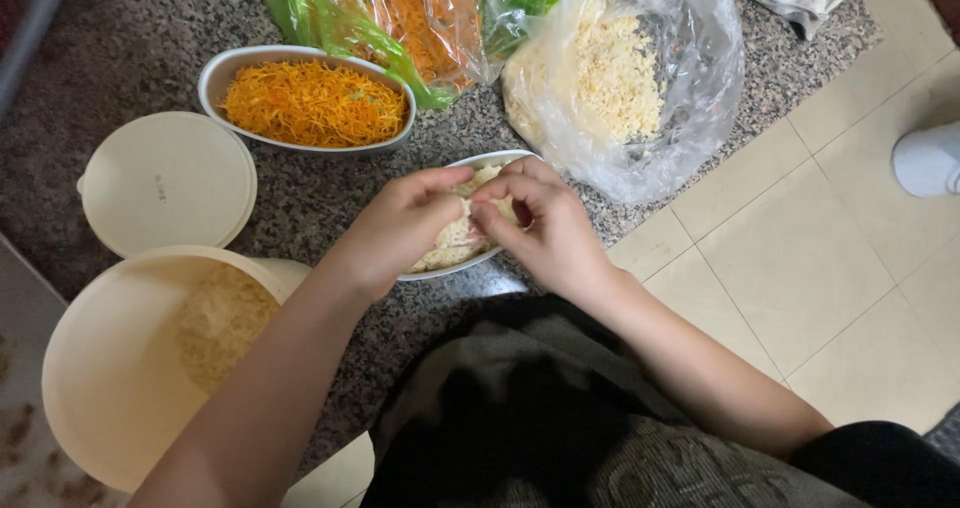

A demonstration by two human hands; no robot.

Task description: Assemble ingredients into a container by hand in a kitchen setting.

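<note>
Current step, as I judge it: working a portion of pale shredded filling [455,240] above the oval dish [497,158] at the centre of the frame. My left hand [400,226] and right hand [545,230] meet over the dish, fingers curled nearly closed — thumbs and fingertips pinch the filling between them. The dish rests on the speckled stone table [330,193]. Next move, in my estimate, calls for a steady, light pinch, so shreds fall back into the dish — not onto the table. Upper left: a second dish of orange shreds [312,103]. Lower left: an open cream tub [120,368], its lid [165,180] just above.
</note>
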